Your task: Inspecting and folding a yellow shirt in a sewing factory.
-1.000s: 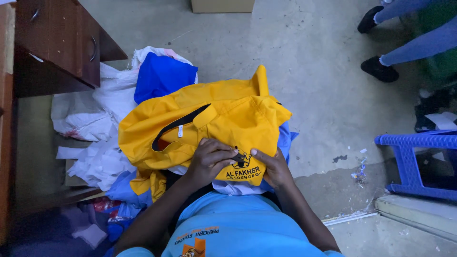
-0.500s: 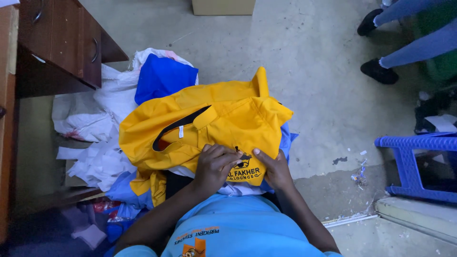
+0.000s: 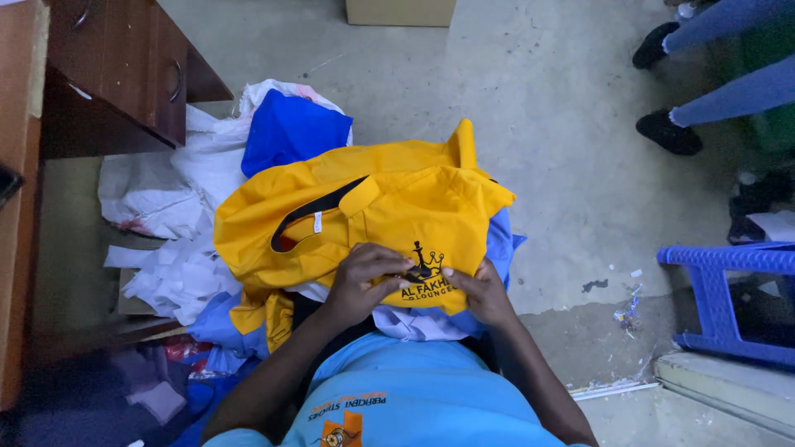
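Observation:
A yellow polo shirt (image 3: 389, 211) with a black collar lining and a dark crown print lies on my lap over a pile of clothes. My left hand (image 3: 364, 281) pinches the fabric right beside the print, fingers curled on it. My right hand (image 3: 480, 294) grips the shirt's near edge on the other side of the print. A light blue garment (image 3: 501, 240) shows under the yellow one. I wear a light blue shirt (image 3: 414, 389).
A blue cloth (image 3: 290, 128) and white cloths (image 3: 166, 199) lie heaped on the floor at left, below a brown wooden desk (image 3: 124, 74). A blue plastic stool (image 3: 729, 290) stands at right. Another person's legs and dark shoes (image 3: 667, 132) are at top right. A cardboard box (image 3: 402, 10) sits at the top.
My left hand has shifted slightly right along the fabric toward the print. The shirt has barely moved.

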